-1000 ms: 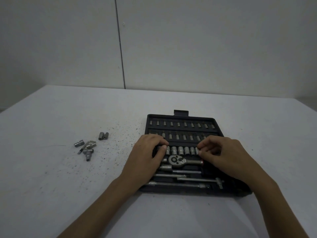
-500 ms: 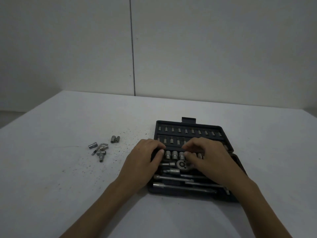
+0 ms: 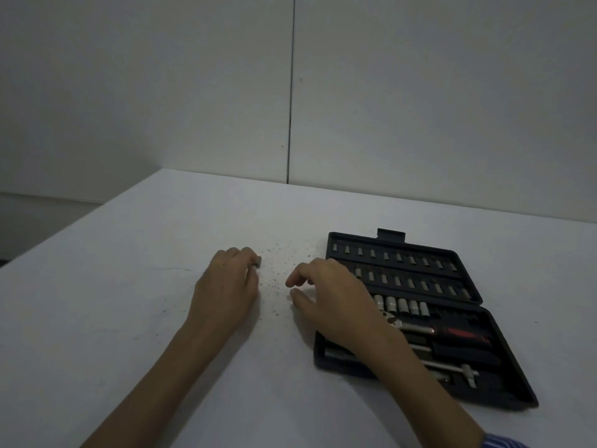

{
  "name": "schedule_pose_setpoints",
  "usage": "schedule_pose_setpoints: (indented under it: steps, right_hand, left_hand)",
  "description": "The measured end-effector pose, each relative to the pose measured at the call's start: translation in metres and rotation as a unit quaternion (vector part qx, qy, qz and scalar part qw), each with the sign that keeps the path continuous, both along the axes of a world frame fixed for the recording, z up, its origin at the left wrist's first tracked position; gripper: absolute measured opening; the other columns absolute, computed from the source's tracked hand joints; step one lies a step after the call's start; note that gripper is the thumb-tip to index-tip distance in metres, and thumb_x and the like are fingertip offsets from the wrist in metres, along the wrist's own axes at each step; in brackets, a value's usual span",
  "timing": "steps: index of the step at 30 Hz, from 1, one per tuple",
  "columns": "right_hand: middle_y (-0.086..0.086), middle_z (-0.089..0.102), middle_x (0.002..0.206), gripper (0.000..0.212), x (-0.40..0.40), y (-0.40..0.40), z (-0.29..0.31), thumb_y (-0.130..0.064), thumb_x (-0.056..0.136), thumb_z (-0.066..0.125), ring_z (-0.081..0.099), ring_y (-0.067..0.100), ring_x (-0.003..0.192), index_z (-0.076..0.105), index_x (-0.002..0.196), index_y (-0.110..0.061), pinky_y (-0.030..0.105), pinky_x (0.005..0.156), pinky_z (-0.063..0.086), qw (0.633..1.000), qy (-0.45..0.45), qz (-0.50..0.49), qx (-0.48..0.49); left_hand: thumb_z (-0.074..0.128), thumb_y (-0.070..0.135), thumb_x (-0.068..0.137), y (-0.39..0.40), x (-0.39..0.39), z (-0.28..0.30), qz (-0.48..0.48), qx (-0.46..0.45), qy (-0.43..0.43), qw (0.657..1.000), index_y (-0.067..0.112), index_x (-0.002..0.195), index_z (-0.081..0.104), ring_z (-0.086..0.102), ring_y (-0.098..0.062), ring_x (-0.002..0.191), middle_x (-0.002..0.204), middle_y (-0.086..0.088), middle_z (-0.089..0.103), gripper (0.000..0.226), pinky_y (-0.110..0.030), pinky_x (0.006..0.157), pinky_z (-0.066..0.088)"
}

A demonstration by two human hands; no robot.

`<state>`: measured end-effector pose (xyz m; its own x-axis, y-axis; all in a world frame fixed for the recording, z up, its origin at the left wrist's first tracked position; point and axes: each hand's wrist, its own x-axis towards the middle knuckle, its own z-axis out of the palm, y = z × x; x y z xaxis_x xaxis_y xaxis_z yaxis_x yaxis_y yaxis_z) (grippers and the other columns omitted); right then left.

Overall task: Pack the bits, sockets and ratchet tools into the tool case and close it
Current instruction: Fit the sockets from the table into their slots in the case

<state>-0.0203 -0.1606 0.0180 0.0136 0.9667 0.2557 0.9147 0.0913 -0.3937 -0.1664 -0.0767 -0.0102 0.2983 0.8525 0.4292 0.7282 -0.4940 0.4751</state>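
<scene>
The black tool case [image 3: 504,357] lies open on the right of the white table [image 3: 129,318]. Its far half holds two rows of bits [image 3: 399,257]. The near half holds a row of sockets [image 3: 402,306], a red-handled tool [image 3: 458,333] and a sliding T-bar [image 3: 452,368]. My left hand [image 3: 226,286] lies knuckles-up on the table left of the case, covering the loose sockets. One small grey socket [image 3: 257,262] peeks out at its fingertips. My right hand [image 3: 332,299] hovers over the case's left edge, fingers loosely curled, holding nothing.
Dark specks are scattered on the table between my hands [image 3: 277,276]. A grey wall with a vertical seam [image 3: 290,124] stands behind the table's far edge. The table's left edge runs diagonally at the far left.
Both hands left the case's socket row and moved left. My left hand now covers the loose sockets on the table. The view has swung left, so the case sits further right.
</scene>
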Motion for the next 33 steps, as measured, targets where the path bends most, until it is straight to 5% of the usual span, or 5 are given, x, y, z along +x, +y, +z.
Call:
schedule_pose_setpoints:
  steps: [11, 15, 23, 33]
  right_hand:
    - [-0.008, 0.064, 0.103, 0.022, -0.011, 0.010, -0.022, -0.024, 0.093, 0.046, 0.051, 0.012, 0.098, 0.066, 0.103, -0.027, 0.027, 0.088, 0.036, 0.999, -0.033, -0.013, -0.008]
    - [-0.010, 0.064, 0.101, 0.021, -0.012, 0.009, -0.022, -0.024, 0.092, 0.047, 0.051, 0.011, 0.098, 0.066, 0.101, -0.027, 0.026, 0.086, 0.033, 0.999, -0.030, -0.018, 0.001]
    - [-0.010, 0.065, 0.100, 0.021, -0.014, 0.007, -0.021, -0.024, 0.092, 0.048, 0.052, 0.010, 0.096, 0.067, 0.101, -0.027, 0.026, 0.086, 0.034, 1.000, -0.023, -0.016, 0.003]
    - [-0.011, 0.066, 0.098, 0.021, -0.015, 0.006, -0.019, -0.024, 0.091, 0.049, 0.053, 0.009, 0.095, 0.068, 0.100, -0.028, 0.024, 0.085, 0.033, 1.000, -0.023, -0.015, 0.003]
  left_hand:
    - [0.050, 0.008, 0.091, 0.034, -0.023, 0.004, 0.019, -0.056, 0.066, 0.996, 0.006, 0.102, 0.068, 0.056, -0.024, 0.097, 0.099, -0.011, 0.067, 0.022, -0.039, 0.083, 0.048]
    - [0.052, 0.004, 0.089, 0.042, -0.021, 0.007, 0.008, -0.079, 0.082, 0.993, 0.005, 0.089, 0.074, 0.061, -0.022, 0.083, 0.091, -0.010, 0.070, 0.022, -0.034, 0.076, 0.051]
    - [0.063, -0.007, 0.082, 0.060, -0.018, 0.018, -0.017, -0.138, 0.130, 0.982, 0.008, 0.090, 0.075, 0.067, -0.024, 0.084, 0.093, -0.013, 0.072, 0.021, -0.024, 0.075, 0.049]
    - [0.057, -0.003, 0.086, 0.066, -0.018, 0.020, -0.062, -0.091, 0.308, 0.945, 0.014, 0.094, 0.067, 0.060, -0.016, 0.088, 0.097, -0.003, 0.065, 0.022, -0.024, 0.071, 0.047]
